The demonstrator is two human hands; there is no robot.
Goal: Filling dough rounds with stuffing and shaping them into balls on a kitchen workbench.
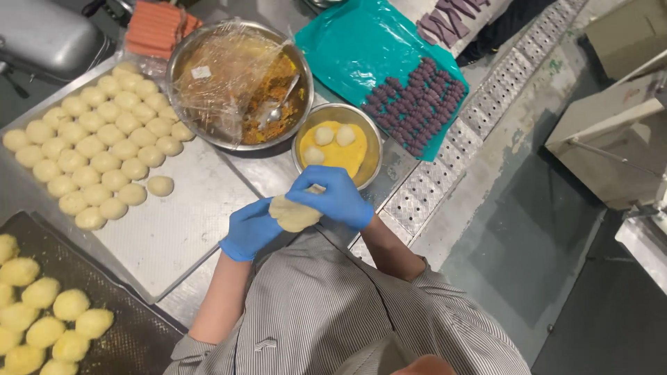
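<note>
Both gloved hands close around a flattened piece of pale dough [295, 213], held above the near edge of the steel worktop [278, 173]: the left hand [250, 229] cups it from below, and the right hand [333, 196] pinches its top. It looks soft, light and easily torn (probably tacky), best supported underneath, like the dough balls [104, 139] on the tray [174, 229].

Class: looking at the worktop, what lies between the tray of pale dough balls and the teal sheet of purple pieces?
In the head view: the large film-covered bowl and the small yellow-filled bowl.
</note>
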